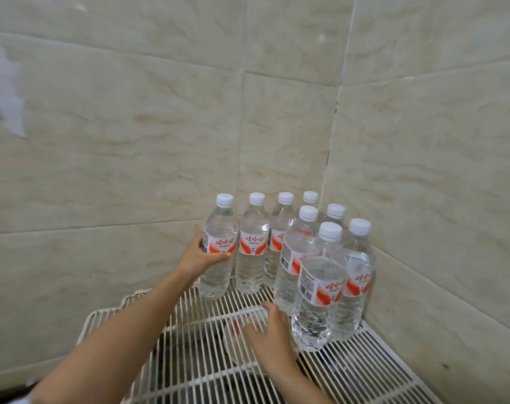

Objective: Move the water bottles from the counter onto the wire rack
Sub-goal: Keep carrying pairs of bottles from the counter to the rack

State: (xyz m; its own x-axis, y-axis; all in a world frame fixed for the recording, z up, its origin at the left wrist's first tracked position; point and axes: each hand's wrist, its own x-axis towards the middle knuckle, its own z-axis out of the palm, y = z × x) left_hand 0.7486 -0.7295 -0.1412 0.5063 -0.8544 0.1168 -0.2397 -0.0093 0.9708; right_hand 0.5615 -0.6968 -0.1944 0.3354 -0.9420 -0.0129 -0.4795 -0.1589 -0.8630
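Observation:
Several clear water bottles with white caps and red-and-white labels stand upright on a white wire rack [364, 365] in a tiled corner. My left hand [199, 253] is wrapped around the leftmost bottle [218, 249] at its label; that bottle's base rests on the rack in the back row. My right hand [269, 335] hovers just above the rack wires with its fingers apart, holding nothing, just left of the nearest bottle [317, 290]. The counter is out of view.
Beige marble-look tiled walls [422, 170] close in behind and to the right of the rack. Through the wires I see dark objects and a round pale item [233, 339] on a lower level. Bare rack wires lie in front of and left of the bottles.

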